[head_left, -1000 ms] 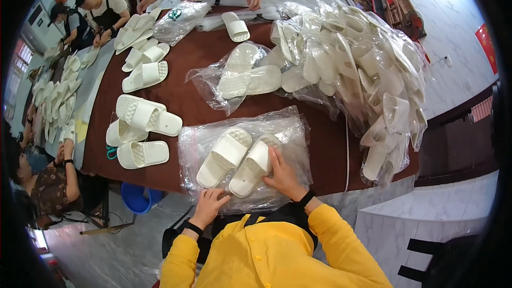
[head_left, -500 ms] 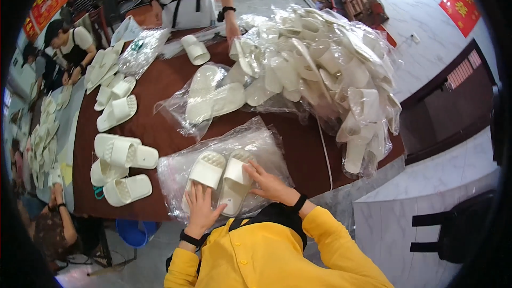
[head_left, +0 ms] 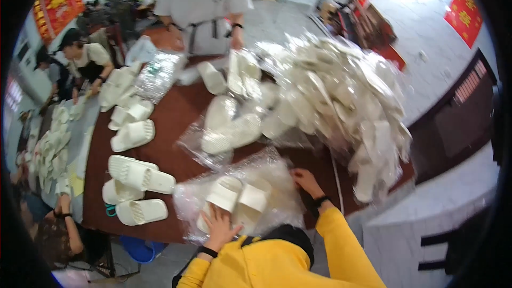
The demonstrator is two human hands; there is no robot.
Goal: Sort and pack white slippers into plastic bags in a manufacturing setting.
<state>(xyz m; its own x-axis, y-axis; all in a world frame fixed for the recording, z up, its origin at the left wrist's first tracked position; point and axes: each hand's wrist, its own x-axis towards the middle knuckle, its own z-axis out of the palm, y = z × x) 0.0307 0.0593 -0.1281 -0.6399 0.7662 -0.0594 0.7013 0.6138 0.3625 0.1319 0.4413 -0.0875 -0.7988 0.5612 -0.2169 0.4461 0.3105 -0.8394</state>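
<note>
Right hand (head_left: 305, 180) has slid off the slippers (head_left: 234, 198) onto the bag (head_left: 277, 173).

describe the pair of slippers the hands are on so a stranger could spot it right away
Start at the long dark red table and go to its near edge, just in front of the yellow sleeves. The pair of white slippers lies there inside a clear plastic bag, with the left hand pressing on it and the right hand at the bag's edge. The loose slippers to its left are unbagged.

Two white slippers (head_left: 232, 200) in one clear bag (head_left: 277, 178) (a large heap of bagged slippers (head_left: 341, 101) lies uncounted).
</note>
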